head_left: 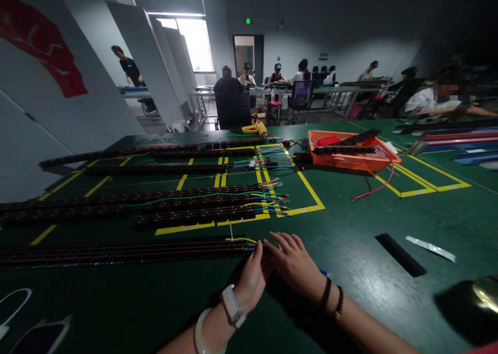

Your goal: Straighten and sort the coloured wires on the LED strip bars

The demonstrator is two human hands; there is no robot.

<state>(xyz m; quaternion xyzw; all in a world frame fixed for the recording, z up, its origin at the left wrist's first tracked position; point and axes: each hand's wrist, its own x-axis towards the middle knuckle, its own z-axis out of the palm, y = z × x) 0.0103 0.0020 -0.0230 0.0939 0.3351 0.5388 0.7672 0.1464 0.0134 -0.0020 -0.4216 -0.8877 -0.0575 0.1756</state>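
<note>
My left hand point(252, 277) is curled, thumb raised by the wire ends point(251, 247) of the nearest dark harness point(128, 250). My right hand point(296, 263) arches in from the other side, fingers a little spread, fingertips just beside that thumb. I cannot tell whether either hand grips anything, because the palm sides are turned away. I'd guess my 2 hands meet there because the loose wires leave the harness at that end, while its length lies flat on the green table point(358, 302). A blue tip point(323, 272) shows beside my right wrist (my hand hides where it leads).

A pale cable tie point(232, 231) stands up close by. Farther off, more harnesses point(194, 193) lie across yellow tape lines point(311, 188), coloured ends toward the right, probably to keep them sorted. A black strip point(400, 254) and a white strip point(430, 249) lie near each other. Beyond them, an orange basket point(350, 162) holds dark pieces, and a yellow heat gun point(254, 129) rests near the far edge.

My harness runs out of view at the left; a phone-like device point(42, 338) and a shiny round thing point(482, 302) are cut off too. The people at the back are too dim to make out their work.
</note>
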